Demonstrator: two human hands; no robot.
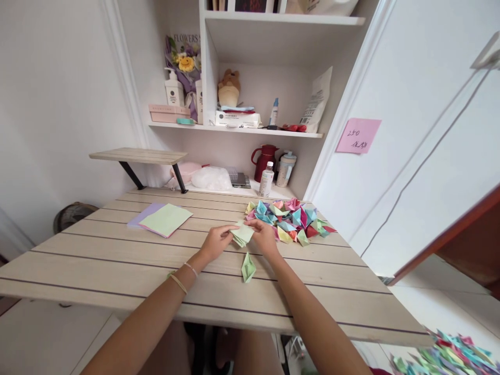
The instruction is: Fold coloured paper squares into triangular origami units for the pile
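Observation:
Between my two hands is a small stack of pale green paper (242, 234), partly folded, just above the table. My left hand (217, 241) pinches its left edge between thumb and fingers. On the other side, my right hand (264, 237) grips the upper right corner. A folded green paper piece (248, 267), diamond-shaped, lies on the table just below the hands. Right behind my right hand spreads a pile of colourful folded paper boats (287, 216).
Flat paper sheets (167, 220) lie at the left, near a small raised shelf (138, 154). A plastic bottle (266, 179) and a red jug (265, 162) stand at the back. More folded paper (449, 354) heaps on the floor at lower right.

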